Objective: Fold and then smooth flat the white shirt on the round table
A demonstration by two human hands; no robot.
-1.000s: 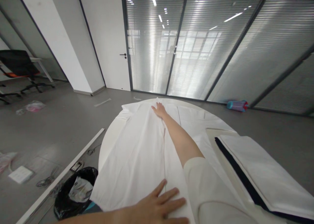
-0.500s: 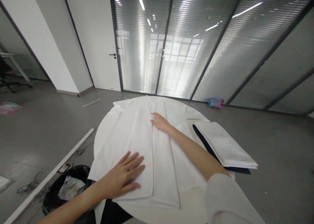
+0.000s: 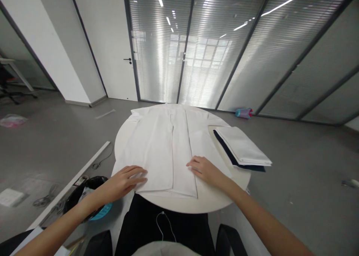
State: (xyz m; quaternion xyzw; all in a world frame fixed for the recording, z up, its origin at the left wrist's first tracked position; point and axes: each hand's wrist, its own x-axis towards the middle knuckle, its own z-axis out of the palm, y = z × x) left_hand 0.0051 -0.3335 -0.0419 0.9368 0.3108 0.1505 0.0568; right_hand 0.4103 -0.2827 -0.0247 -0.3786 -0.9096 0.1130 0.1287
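Head view: the white garment (image 3: 155, 147) lies spread across the round surface (image 3: 207, 203), up to its far edge. By the near left edge, the left hand (image 3: 125, 179) rests on the garment, fingers released. The right hand (image 3: 206, 170) touches it nearer the middle; whether its fingers pinch fabric, I cannot tell. Folded white cloth (image 3: 241, 145) overlies navy cloth (image 3: 255, 168) at the right edge.

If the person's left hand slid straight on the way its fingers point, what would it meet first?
Probably the lengthwise edge or fold in the white garment, then perhaps the right hand, though depth is hard to judge.
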